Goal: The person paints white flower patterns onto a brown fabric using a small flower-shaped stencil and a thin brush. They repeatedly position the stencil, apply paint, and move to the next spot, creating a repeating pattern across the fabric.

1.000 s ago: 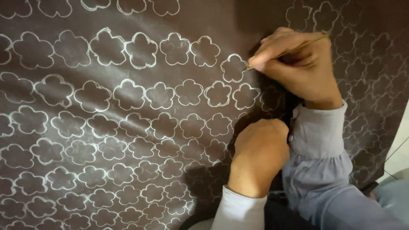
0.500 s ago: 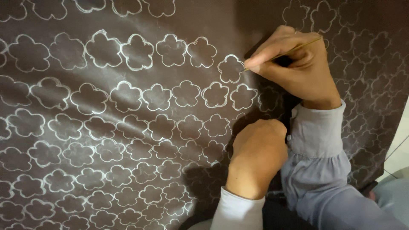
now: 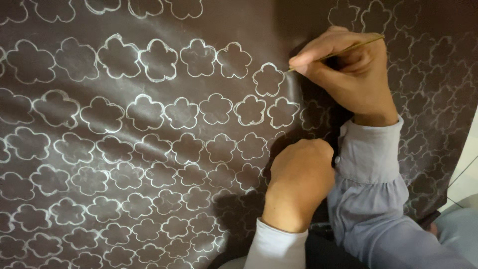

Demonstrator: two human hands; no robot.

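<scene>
Holding: our right hand (image 3: pixel 348 74) pinches a thin yellowish tool (image 3: pixel 338 51) between thumb and forefinger, the fingers closed tight on its lower end.
Tool position: we see it in the upper right of the view, slanting up to the right, its tip touching the dark brown cloth (image 3: pixel 149 144) just beside a white flower outline (image 3: pixel 268 78).
Tool tip: too fine for us to make out its shape.
Left hand: our left hand (image 3: pixel 298 182) is curled into a loose fist, knuckles up, resting on the cloth below the right hand; whether anything lies inside it we cannot tell.
Hands apart: the two hands do not touch; the right wrist passes just beside the left fist.
Sleeves: we wear pale lilac-grey sleeves (image 3: pixel 371 169), the right cuff gathered at the wrist.
Cloth: it fills nearly the whole view, creased in soft folds, covered with rows of white flower outlines.
Pattern: the outlines are bright on the left and middle, fainter on the shadowed right side.
Edge: a strip of pale floor (image 3: pixel 465 174) shows at the far right.
</scene>
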